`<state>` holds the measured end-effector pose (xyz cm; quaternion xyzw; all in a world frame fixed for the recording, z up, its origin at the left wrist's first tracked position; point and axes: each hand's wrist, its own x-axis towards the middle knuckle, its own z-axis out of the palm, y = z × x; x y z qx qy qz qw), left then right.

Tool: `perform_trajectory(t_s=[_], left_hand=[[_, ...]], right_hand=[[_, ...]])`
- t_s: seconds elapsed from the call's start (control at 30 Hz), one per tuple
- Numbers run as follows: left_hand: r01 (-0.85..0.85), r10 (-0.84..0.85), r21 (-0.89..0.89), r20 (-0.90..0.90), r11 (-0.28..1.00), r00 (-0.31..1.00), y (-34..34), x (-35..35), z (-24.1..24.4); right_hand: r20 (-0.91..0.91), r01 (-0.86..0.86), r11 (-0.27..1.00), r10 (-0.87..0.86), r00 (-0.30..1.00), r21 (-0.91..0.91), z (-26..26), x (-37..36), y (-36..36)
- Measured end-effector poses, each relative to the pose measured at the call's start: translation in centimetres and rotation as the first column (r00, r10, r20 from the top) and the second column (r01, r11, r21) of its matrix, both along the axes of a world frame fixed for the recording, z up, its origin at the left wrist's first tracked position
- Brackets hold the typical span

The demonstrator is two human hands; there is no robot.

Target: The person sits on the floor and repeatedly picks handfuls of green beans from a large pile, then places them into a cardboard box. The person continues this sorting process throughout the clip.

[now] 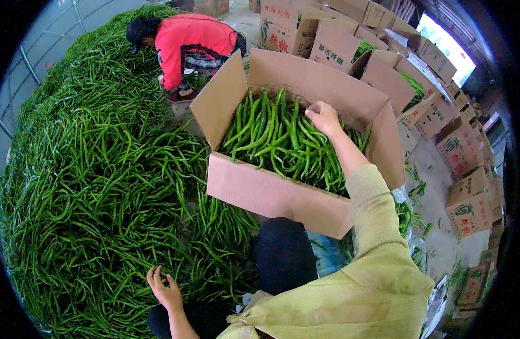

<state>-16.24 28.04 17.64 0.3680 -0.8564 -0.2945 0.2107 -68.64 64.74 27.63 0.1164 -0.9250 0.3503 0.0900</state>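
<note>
Long green chili peppers (281, 131) lie mostly side by side inside an open cardboard box (281, 186), whose flaps stand outward. Over the far part of these peppers is my right hand (323, 116), its fingers curled; whether it grips a pepper cannot be told. My left hand (166, 290) hovers at the near edge of a large heap of green chili peppers (95, 203), fingers apart and holding nothing. The heap fills the left side and reaches close to the box.
A person in a red jacket (196, 40) bends over the heap beyond the box. Printed cardboard boxes (463, 146), some holding peppers, stand in rows at the back and right. Loose peppers (416, 182) and clear plastic (402, 195) lie right of the box.
</note>
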Motion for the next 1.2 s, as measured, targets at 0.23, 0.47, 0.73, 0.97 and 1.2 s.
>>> perform_trajectory(t_s=[0.23, 0.47, 0.73, 0.97, 1.2], left_hand=[[0.067, -0.061, -0.048, 0.109, 0.997, 0.992, 0.1, -0.8, -0.1], [0.084, -0.075, -0.107, 0.083, 0.991, 0.994, 0.5, 0.4, 0.1], [0.072, -0.065, -0.041, 0.151, 0.997, 0.986, 0.5, 0.6, 0.6], [0.103, -0.094, -0.03, 0.202, 0.994, 0.975, 1.2, 0.1, 0.3], [0.141, -0.126, -0.08, 0.164, 0.987, 0.978, 0.4, 0.9, -1.1]], right_hand=[[0.177, -0.12, 0.712, -0.006, 0.984, 0.691, 2.7, 7.8, -5.8], [0.317, 0.046, 0.974, 0.027, 0.948, -0.223, 2.5, 4.4, -0.7], [0.228, 0.116, 0.538, 0.145, 0.963, -0.835, 5.4, 8.3, 4.1], [-0.044, 0.154, 0.975, -0.163, 0.986, -0.161, 1.9, 11.4, 11.6], [-0.046, 0.224, 0.826, -0.234, 0.971, 0.517, -0.8, 15.1, 9.6]])
